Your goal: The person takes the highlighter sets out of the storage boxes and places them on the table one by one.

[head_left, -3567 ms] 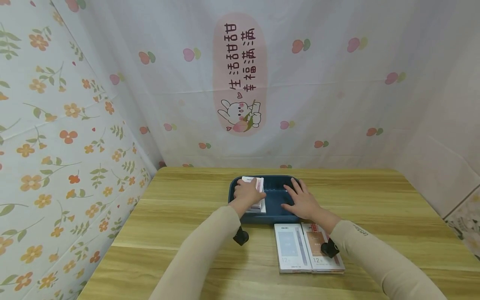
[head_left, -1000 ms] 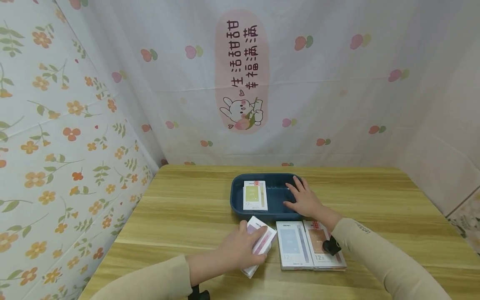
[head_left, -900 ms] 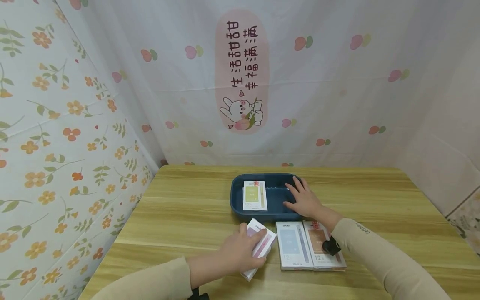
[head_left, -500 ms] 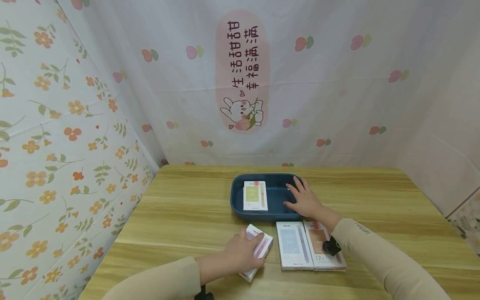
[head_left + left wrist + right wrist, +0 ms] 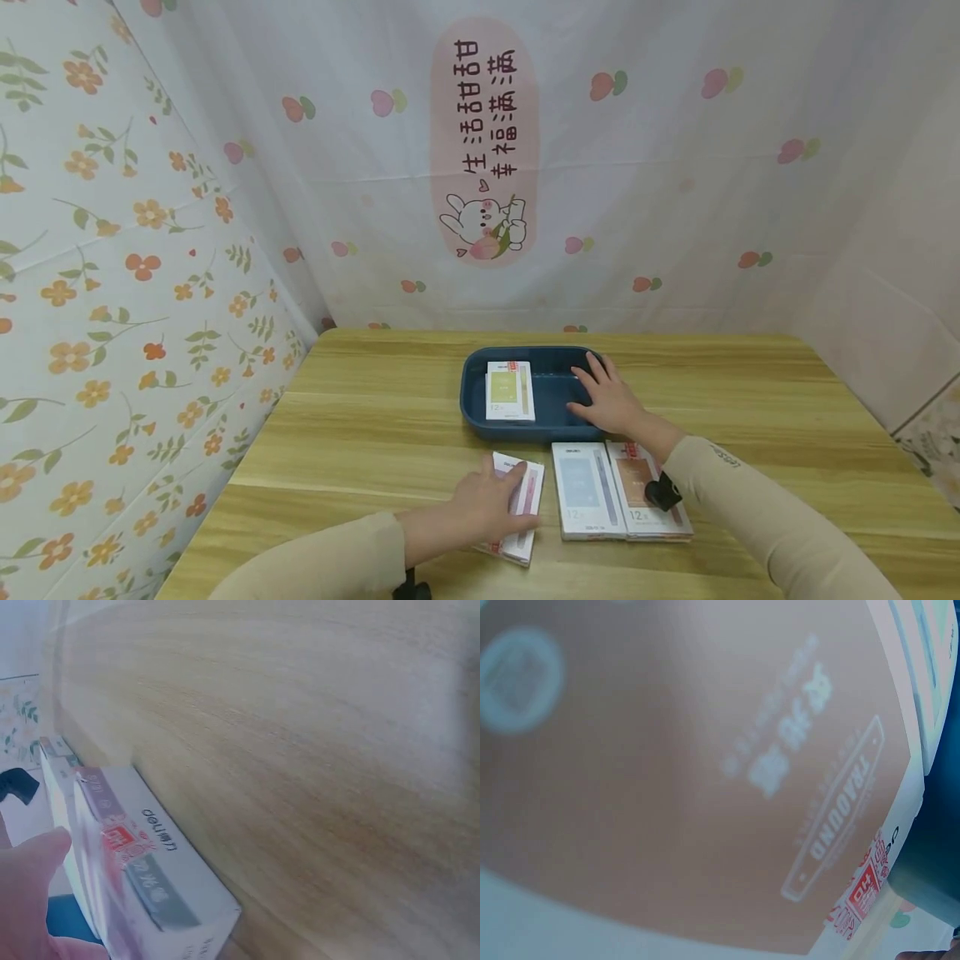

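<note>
A white pen box with a purple and pink front [image 5: 531, 479] lies on the wooden table in front of the dark blue tray [image 5: 498, 432]. My left hand [image 5: 480, 508] grips it across its width, covering part of its face. In the left wrist view its side [image 5: 169, 855] shows a deli print and a red seal. My right hand [image 5: 606, 402] rests at the tray's right end, fingers spread over the rim. A white pen box with a yellow-green front [image 5: 506, 392] lies in the tray's left part, apparently on another box.
Right of the held box, a blue-fronted pen box [image 5: 581, 487] and a brown-fronted pen box [image 5: 633, 483] lie side by side, near the tray's front wall. My right forearm passes above the brown one. A patterned curtain [image 5: 675, 167] hangs behind the table.
My left hand left the tray with the purple box, uncovering the yellow-green one. Over the last second it lowered the box slightly and turned it more upright in view. My right hand stayed put.
</note>
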Available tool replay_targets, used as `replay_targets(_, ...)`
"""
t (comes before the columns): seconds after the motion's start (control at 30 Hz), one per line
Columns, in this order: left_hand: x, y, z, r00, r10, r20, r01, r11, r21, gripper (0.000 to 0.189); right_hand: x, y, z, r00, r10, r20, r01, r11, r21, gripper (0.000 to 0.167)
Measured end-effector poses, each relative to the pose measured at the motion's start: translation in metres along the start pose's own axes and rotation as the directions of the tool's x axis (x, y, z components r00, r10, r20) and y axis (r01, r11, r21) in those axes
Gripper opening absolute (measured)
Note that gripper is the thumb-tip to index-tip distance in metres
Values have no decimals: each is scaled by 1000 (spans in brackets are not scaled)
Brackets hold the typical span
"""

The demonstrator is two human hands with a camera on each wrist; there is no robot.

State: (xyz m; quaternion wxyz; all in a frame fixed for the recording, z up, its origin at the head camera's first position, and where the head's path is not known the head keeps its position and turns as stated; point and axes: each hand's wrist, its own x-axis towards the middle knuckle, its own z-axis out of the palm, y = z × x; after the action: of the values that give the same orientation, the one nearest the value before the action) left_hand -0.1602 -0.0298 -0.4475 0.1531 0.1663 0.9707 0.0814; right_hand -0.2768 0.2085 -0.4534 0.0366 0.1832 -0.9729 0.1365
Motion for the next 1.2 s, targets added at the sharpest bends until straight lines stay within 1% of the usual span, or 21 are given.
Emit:
replay_targets(0.07, -3, 0, -1, 1000, 8, 15, -8, 1000, -7, 81, 0, 0, 0, 1000, 2, 7, -2, 1000, -3, 66)
replay_targets(0.17, -12, 0, -3, 999, 26, 37, -26, 999, -21, 85, 0, 0, -1, 1000, 5, 12, -5, 1000, -4, 66)
replay_targets(0.23, -18, 0, -4, 998, 42, 38, -42, 999, -13, 87, 0, 1, -1, 1000, 6, 10, -6, 1000, -7, 66)
replay_targets(0.27, -20, 0, -4, 998, 50, 38, -50, 999, -6, 88, 1, 1, -1, 1000, 5, 9, -5, 1000, -8, 66)
replay_targets(0.33, -25, 0, -4, 998, 67, 16, -68, 997, 23, 91, 1, 2, -1, 1000, 5, 8, -4, 1000, -10, 66)
replay_targets(0.43, -28, -1, -3, 996, 89, 0, -89, 995, 53, 91, 1, 3, -1, 1000, 3, 7, -2, 1000, -11, 66)
replay_targets(0.57, -29, -1, -2, 995, 104, 3, -104, 992, 66, 91, 1, 3, -1, 1000, -1, 7, 1, 1000, -8, 66)
replay_targets(0.83, -25, 4, -1, 995, 100, 8, -100, 992, 71, 88, 2, 2, -1, 1000, 1, 8, -1, 1000, -19, 66)
replay_targets(0.93, -23, 7, 0, 995, 96, 6, -96, 991, 95, 88, 2, 1, 0, 1000, 1, 7, -1, 1000, -15, 66)
replay_targets(1.07, -21, 11, 2, 995, 98, -16, -95, 985, 146, 88, 1, 1, 1, 1000, 5, 2, -5, 1000, -17, 66)
replay_targets(1.2, -19, 15, 4, 995, 94, -23, -89, 982, 168, 88, 0, 1, 1, 1000, 2, -1, -2, 1000, -22, 66)
